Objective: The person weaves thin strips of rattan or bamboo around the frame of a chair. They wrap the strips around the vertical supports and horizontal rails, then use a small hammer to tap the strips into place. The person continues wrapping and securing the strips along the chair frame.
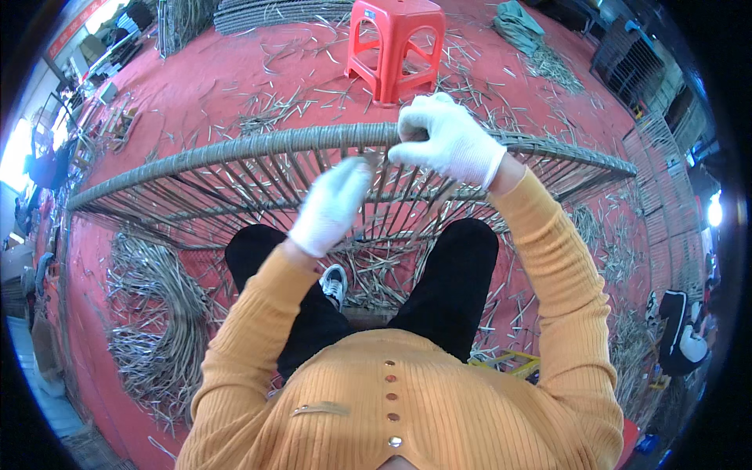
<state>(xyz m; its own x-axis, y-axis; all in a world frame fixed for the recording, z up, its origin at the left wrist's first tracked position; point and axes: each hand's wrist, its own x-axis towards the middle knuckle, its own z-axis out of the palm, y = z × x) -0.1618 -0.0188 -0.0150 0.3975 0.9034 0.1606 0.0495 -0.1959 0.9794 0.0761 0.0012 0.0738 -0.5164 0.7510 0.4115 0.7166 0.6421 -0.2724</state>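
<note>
A long woven rattan frame (235, 168) with a wrapped top rail and many thin upright bars stands in front of my knees. My right hand (450, 141), in a white glove, is closed over the top rail near its middle. My left hand (333, 205), also in a white glove, is just below the rail with its fingers pinched on a thin rattan strip that runs up to the rail. Orange sleeves cover both forearms.
A red plastic stool (395, 47) stands beyond the frame on the red floor. A coil of rattan strips (157, 321) lies at my left. Loose cut strips litter the floor. More woven panels (658, 164) lean at the right. A yellow frame (509, 364) sits behind my right leg.
</note>
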